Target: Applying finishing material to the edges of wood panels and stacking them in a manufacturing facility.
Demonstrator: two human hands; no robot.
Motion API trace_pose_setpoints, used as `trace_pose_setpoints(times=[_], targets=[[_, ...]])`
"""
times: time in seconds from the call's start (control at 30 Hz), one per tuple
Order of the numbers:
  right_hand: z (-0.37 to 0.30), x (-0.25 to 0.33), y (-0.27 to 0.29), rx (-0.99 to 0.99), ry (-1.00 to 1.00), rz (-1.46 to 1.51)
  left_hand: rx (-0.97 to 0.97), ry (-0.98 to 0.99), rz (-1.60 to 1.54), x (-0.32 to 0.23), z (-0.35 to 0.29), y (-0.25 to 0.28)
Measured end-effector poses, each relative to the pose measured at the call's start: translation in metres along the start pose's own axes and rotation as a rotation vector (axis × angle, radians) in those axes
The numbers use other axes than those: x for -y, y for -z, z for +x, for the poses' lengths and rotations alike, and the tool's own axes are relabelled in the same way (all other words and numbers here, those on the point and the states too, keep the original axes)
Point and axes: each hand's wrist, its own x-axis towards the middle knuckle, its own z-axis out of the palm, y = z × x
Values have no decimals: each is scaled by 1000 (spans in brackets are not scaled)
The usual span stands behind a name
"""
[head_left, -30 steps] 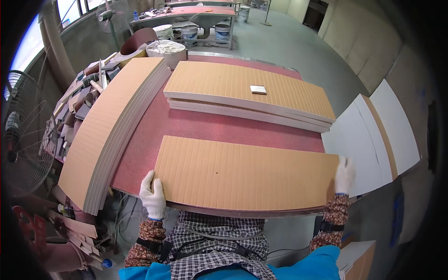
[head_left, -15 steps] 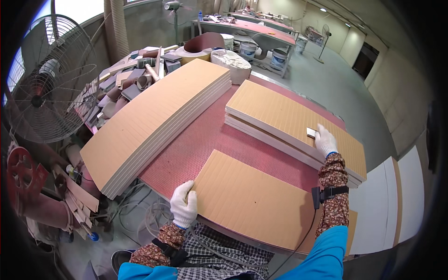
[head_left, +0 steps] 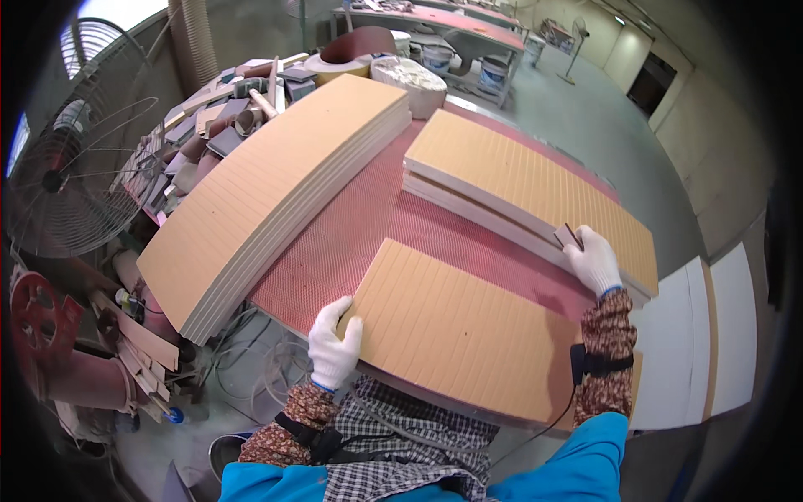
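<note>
Head view, looking down on a red mesh-textured worktop (head_left: 351,243).

Left hand (head_left: 333,347), white glove: it rests on the near left corner of a single tan grooved panel (head_left: 468,326). Thumb lies on the top face, fingers (head_left: 324,322) curl over the edge; a light hold on the panel corner. The panel lies flat on the worktop at about 6 o'clock in the frame, its long side running toward 4 o'clock, the near edge overhanging the worktop slightly.

Right hand (head_left: 595,261), white glove: it reaches to about 3 o'clock and closes narrowly on a small dark block (head_left: 570,237), fingers pinched around it. The block sits on top of the right stack of panels (head_left: 519,180), at that stack's near edge. A black strap with a cable is around the right forearm.

The right stack lies at 1 to 3 o'clock from the single panel, separated from it by a strip of bare worktop. A taller left stack of panels (head_left: 276,184) runs from 12 toward 8 o'clock along the worktop's left side, overhanging the near left edge.

Surroundings: a wire-guard fan (head_left: 79,180) at 9 o'clock; a heap of offcuts and scraps (head_left: 226,109) at 11 o'clock behind the left stack; white boards (head_left: 711,335) on the floor at 4 o'clock; pails (head_left: 493,71) by a further bench at 12 o'clock.
</note>
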Motion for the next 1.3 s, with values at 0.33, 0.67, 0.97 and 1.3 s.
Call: trace_pose_setpoints(times=[0.33, 0.67, 0.97, 1.3], targets=[[-251, -14, -5, 34, -355, 278, 603, 181, -225, -10, 68, 9], [-281, -34, -43, 70, -260, 116, 581, 194, -358, 3, 54, 16], [-290, -38, -57, -91, -169, -94, 596, -294, 348, -4, 54, 6], [-299, -109, -60, -233, -513, -146, 847, -556, 657, -81, 0, -63]])
